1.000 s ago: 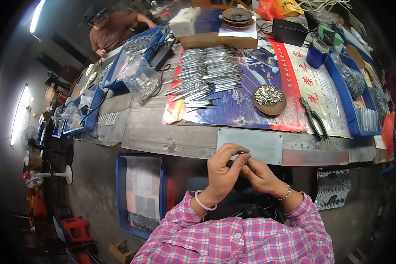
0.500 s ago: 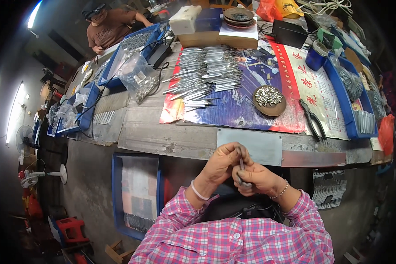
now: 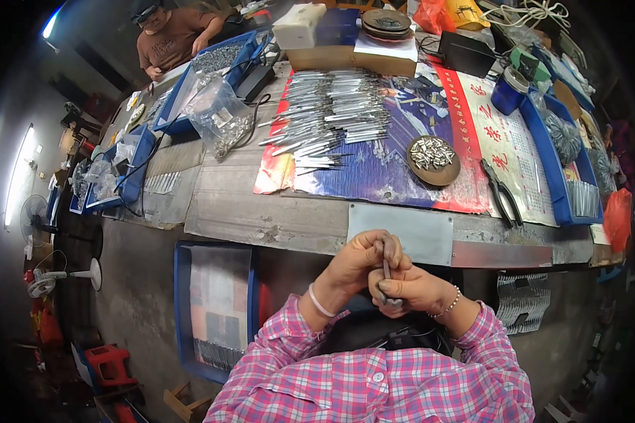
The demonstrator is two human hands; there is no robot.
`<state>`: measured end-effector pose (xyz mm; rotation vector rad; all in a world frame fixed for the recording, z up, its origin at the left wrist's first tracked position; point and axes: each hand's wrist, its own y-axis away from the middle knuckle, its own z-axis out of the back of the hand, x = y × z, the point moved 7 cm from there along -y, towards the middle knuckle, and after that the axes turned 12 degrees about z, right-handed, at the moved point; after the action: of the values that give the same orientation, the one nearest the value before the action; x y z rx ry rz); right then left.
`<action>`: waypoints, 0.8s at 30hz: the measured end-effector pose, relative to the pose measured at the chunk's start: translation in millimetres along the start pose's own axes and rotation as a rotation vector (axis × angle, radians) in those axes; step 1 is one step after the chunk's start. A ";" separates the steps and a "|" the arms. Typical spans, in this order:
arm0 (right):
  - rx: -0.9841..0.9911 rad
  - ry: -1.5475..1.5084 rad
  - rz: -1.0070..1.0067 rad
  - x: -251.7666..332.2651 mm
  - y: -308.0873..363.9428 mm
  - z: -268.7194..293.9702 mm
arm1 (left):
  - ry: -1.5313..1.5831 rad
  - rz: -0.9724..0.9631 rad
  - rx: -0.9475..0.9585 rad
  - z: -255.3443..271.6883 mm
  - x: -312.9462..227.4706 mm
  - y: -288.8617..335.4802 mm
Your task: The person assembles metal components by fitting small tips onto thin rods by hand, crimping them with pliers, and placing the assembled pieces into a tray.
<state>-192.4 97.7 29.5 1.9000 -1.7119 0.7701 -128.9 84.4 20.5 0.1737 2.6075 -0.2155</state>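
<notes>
Just in front of the bench edge, my left hand [image 3: 356, 261] and my right hand [image 3: 413, 287] are closed together. A slim dark metal rod [image 3: 386, 269] stands nearly upright between them. My left fingers pinch around its upper end, and my right thumb and curled fingers grip it lower down; most of it is hidden by the fingers. On the bench beyond lie rows of thin silver rods [image 3: 356, 106] with dark tips. To their right, a round brown dish [image 3: 441, 179] holds many short silver metal pieces [image 3: 432, 152].
Black-handled pliers [image 3: 501, 194] lie right of the dish, beside a long blue bin [image 3: 554, 176]. A bag of small parts [image 3: 222, 130] and more blue trays occupy the left. Below the bench is a blue tray [image 3: 181, 317]. Another person [image 3: 173, 42] sits at the far left.
My hands stay together at nearly the same spot, with the fingers slightly shifted around the rod. The view has tilted a little, and the other person's arm has moved in.
</notes>
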 end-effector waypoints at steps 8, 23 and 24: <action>-0.342 1.284 0.334 28.2 1.3 40.3 | -1.304 -0.415 -0.754 -30.1 -45.9 25.3; -0.356 1.249 0.387 30.0 -3.5 32.8 | -1.297 -0.437 -0.716 -36.7 -49.1 32.6; -0.355 1.249 0.389 31.0 -3.4 28.8 | -1.299 -0.437 -0.716 -35.8 -48.2 34.9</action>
<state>-184.2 56.0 29.5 0.5241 -1.2058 1.2905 -99.0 121.2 71.2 -0.5974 1.2563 0.3617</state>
